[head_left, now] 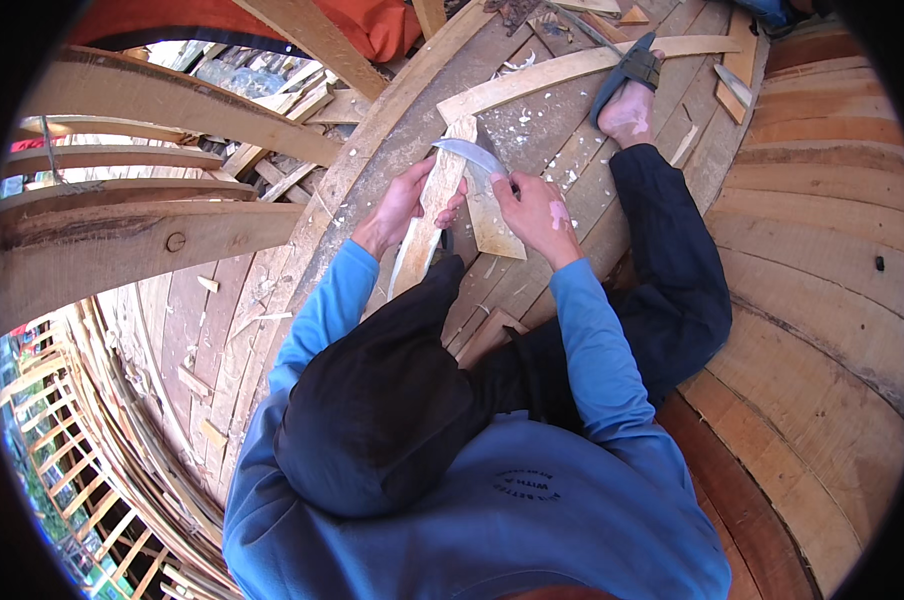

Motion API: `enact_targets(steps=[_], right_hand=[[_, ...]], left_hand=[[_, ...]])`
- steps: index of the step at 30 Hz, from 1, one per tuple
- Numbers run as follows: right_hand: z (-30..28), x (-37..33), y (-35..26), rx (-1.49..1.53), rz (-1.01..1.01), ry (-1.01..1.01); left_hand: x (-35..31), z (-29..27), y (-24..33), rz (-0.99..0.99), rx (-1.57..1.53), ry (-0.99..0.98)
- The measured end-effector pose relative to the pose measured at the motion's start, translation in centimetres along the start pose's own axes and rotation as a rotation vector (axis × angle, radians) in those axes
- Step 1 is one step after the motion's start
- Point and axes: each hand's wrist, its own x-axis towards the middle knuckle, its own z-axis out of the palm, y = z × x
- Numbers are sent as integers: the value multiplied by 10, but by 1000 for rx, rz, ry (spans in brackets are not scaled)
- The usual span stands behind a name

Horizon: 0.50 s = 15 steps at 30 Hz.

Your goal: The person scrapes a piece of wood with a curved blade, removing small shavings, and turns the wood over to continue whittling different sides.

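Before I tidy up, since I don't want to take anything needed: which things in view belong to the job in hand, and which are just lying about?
In hand:
- long, pale, rough-cut wooden piece, in the left hand
- curved grey metal blade, in the right hand

Apparently lying about:
- long, curved, pale wooden plank
- small, pale wooden block

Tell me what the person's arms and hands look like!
Both arms wear long, plain blue sleeves, ending around the wrists. The left hand and right hand are bare: no gloves show on either.
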Motion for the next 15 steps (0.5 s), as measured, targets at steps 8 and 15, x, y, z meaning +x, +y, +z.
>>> enact_targets(steps=[8, 15], right_hand=[[-2, -1, -2, -10, 1, -10], [1, 0, 2, 0, -12, 6]], left_hand=[[0, 0, -1, -7, 8, 40], [0, 2, -1, -5, 11, 52]])
